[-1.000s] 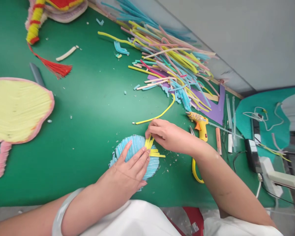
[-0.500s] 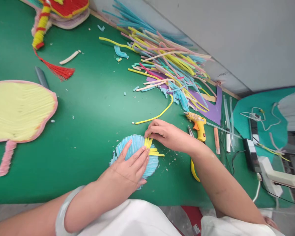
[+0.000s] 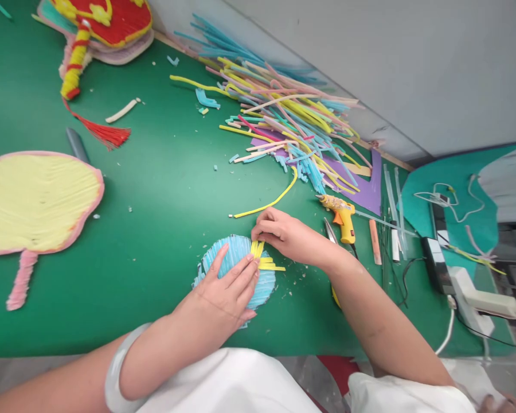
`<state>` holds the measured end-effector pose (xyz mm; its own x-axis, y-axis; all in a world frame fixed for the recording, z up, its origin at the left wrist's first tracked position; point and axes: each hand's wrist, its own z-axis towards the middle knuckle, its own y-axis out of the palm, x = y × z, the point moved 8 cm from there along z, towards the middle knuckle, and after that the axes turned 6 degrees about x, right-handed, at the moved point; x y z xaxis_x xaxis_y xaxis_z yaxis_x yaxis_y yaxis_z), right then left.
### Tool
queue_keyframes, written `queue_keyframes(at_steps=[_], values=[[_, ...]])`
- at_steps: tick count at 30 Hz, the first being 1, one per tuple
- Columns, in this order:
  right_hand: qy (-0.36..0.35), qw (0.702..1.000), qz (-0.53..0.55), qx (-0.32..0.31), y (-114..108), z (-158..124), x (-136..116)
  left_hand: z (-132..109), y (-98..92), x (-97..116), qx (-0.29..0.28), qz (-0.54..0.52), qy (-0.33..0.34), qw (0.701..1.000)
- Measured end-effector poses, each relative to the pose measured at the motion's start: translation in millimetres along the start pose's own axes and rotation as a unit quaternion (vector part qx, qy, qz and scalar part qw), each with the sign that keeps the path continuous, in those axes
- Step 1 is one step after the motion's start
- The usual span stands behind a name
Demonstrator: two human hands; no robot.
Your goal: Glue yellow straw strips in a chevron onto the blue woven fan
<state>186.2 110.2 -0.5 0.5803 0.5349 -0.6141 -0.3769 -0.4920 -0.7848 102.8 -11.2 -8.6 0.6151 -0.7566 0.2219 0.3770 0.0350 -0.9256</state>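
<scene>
A round blue panel (image 3: 264,287) covered in ridged strips lies on the green table, partly under my left hand (image 3: 226,287). That hand is flat, its fingers spread and their tips against short yellow strips (image 3: 257,250) on the panel's upper right. My right hand (image 3: 275,230) pinches the upper ends of these strips between thumb and fingers. More short yellow strips (image 3: 272,266) stick out sideways past the panel's right edge. A long bent yellow fuzzy stem (image 3: 269,205) lies just beyond my right hand.
A heap of coloured stems (image 3: 292,109) lies along the wall. Right of my hands are a yellow glue gun (image 3: 344,218), scissors (image 3: 330,230) partly under my forearm, and a power strip (image 3: 436,267). At left lie a yellow fan (image 3: 38,201) and a red fan (image 3: 120,23) with a tassel.
The camera view has shifted slightly, so the table things appear a little displaced. Both hands keep nearly the same hold on the panel and yellow strips.
</scene>
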Motion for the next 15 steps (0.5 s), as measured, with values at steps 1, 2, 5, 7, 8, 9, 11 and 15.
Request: queue_keyframes(at_steps=[1,2,5,7,8,9,11,15], values=[[-0.001,1.0,0.0,0.005,-0.1,-0.1,-0.3,0.0,-0.5,0.0,0.002,0.0,0.0,1.0],[-0.001,1.0,0.001,0.01,-0.1,-0.3,-0.4,0.0,-0.9,-0.1,0.003,0.001,0.001,1.0],[0.0,1.0,0.012,0.025,0.7,-1.6,1.1,-0.1,-1.1,0.0,0.001,0.005,0.002,1.0],[0.002,0.999,0.022,0.041,1.1,-3.0,2.8,0.1,-1.7,0.0,0.001,0.007,0.003,1.0],[0.003,0.998,0.026,0.051,1.3,-3.8,3.5,0.4,-2.4,-0.1,0.004,0.008,0.003,1.0],[0.004,0.998,0.029,0.062,1.4,-4.6,4.0,0.7,-3.2,-0.1,0.006,0.009,0.003,1.0],[0.005,0.996,0.031,0.081,2.1,-6.2,4.7,1.4,-4.6,-0.4,0.01,0.01,0.002,1.0],[0.01,0.993,0.031,0.11,3.4,-9.2,4.9,2.4,-6.6,-0.4,0.009,0.009,0.004,1.0]])
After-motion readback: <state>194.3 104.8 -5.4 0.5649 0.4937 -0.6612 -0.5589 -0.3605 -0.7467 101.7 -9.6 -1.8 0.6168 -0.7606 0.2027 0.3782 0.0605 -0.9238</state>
